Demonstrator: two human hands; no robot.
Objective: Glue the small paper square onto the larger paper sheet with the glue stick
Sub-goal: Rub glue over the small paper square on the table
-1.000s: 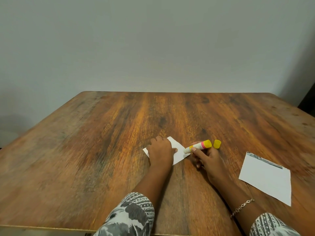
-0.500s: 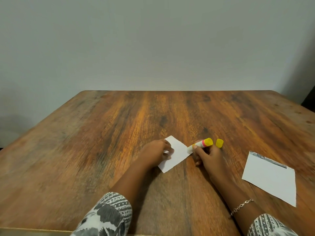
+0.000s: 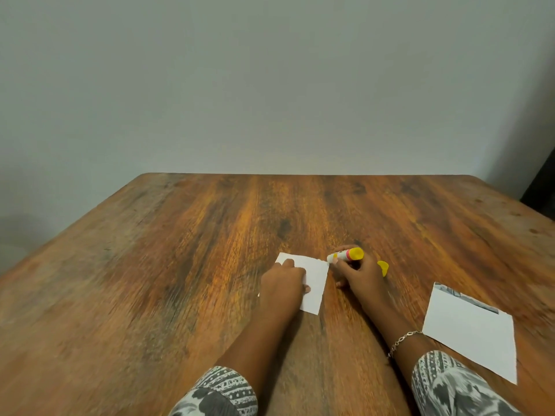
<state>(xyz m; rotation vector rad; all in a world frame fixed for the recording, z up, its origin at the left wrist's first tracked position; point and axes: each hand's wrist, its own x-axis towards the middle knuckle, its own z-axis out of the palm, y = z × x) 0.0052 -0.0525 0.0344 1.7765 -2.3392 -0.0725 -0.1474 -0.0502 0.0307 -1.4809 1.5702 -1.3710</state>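
Head view: a wooden table [image 3: 186,265] seen from its near edge, with a plain pale wall [image 3: 270,85] behind its far edge; two forearms reach in from the near side
small paper square [image 3: 315,277]: white; flat on the table a little right of the middle; its near left part is hidden under the left hand
left hand [image 3: 283,283]: lies palm down on the square with its fingers reaching toward the far left corner; it presses the paper to the wood and grasps nothing
right hand [image 3: 360,274]: just right of the square; fingers and thumb wrapped round the glue stick
glue stick [image 3: 345,255]: lies nearly level, yellow base to the right, pink band beside it; the uncapped white end points left at the square's far right corner; blur hides whether it touches
yellow cap [image 3: 383,268]: on the table just right of the right hand, partly behind it
larger paper sheet [image 3: 471,331]: white, flat near the table's right edge; well apart from the square; a grey printed strip runs along its far edge
bracelet [image 3: 402,340]: thin chain on the right wrist
sleeves [image 3: 222,391]: grey and white patterned cloth on both arms at the near edge
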